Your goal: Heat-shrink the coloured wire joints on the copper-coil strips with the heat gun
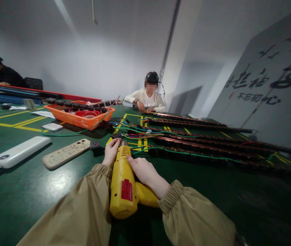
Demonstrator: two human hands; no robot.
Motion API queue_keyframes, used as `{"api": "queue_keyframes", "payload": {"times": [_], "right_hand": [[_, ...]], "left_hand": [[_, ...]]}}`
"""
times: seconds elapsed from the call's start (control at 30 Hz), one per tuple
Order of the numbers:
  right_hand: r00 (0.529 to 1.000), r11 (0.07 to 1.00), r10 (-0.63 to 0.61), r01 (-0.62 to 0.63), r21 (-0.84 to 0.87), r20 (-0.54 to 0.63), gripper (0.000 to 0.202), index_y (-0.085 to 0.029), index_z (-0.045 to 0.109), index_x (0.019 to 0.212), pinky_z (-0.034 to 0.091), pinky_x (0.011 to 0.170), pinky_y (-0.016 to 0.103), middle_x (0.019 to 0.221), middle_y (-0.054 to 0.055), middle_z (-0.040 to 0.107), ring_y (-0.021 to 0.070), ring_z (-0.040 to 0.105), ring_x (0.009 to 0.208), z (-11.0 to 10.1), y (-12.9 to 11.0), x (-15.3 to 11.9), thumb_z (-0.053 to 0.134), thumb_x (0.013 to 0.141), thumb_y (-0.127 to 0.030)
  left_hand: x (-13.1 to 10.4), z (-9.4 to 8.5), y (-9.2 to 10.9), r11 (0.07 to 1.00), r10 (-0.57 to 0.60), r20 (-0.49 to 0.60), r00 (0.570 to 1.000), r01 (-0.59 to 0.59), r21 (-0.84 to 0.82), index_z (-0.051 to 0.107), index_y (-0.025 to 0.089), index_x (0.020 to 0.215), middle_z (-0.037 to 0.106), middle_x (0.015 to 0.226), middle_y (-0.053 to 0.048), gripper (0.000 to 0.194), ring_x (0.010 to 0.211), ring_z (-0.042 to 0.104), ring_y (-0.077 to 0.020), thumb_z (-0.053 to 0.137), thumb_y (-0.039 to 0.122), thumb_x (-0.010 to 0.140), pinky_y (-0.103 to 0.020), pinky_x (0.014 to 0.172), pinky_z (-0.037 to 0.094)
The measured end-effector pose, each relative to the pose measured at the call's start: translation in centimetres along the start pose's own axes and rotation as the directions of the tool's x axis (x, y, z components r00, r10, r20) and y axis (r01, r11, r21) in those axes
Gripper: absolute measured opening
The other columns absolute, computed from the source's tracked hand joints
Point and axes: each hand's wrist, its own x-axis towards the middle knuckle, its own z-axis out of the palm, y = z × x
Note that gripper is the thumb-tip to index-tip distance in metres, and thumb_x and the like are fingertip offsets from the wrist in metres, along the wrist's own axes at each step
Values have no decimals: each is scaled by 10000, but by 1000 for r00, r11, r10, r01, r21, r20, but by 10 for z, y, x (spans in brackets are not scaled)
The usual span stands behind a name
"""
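Observation:
A yellow heat gun [122,181] with a red label and a metal nozzle [124,143] points away from me over the green table. My right hand [145,171] is against the side of its barrel, thumb on top and the other fingers mostly hidden; the handle [147,196] runs out beneath my wrist. Just left of the nozzle, my left hand [111,150] has its fingertips pinched together. What they pinch is too small to tell. Close beyond them lies a small black part [116,136], with several coloured wires [137,135] to its right.
Long dark strips [199,143] with copper-coloured lines stretch across the right side. An orange basket [76,119] of parts stands behind a beige remote-like object [67,153], a white device [19,152] and a black block [96,148]. One person [148,97] works opposite; another [3,73] sits far left.

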Motion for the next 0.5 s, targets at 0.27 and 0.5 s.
{"api": "queue_keyframes", "payload": {"times": [0.27,0.5], "right_hand": [[1000,1000,-4,4,15,-3,866,-133,682,862,423,701,314,890,152,668,257,629,825,1,2,0,22,861,-694],[1000,999,26,-26,25,11,844,-129,671,884,425,720,329,898,157,664,267,628,841,-1,6,-3,50,862,-699]], "left_hand": [[-1,-3,2,998,28,2,1000,-28,48,682,152,837,670,896,-68,437,830,583,-173,669,512,588,-287,793,438],[-3,-1,3,999,-12,-32,999,14,52,679,140,840,663,820,-62,450,660,555,-129,663,512,587,-244,625,430]]}}
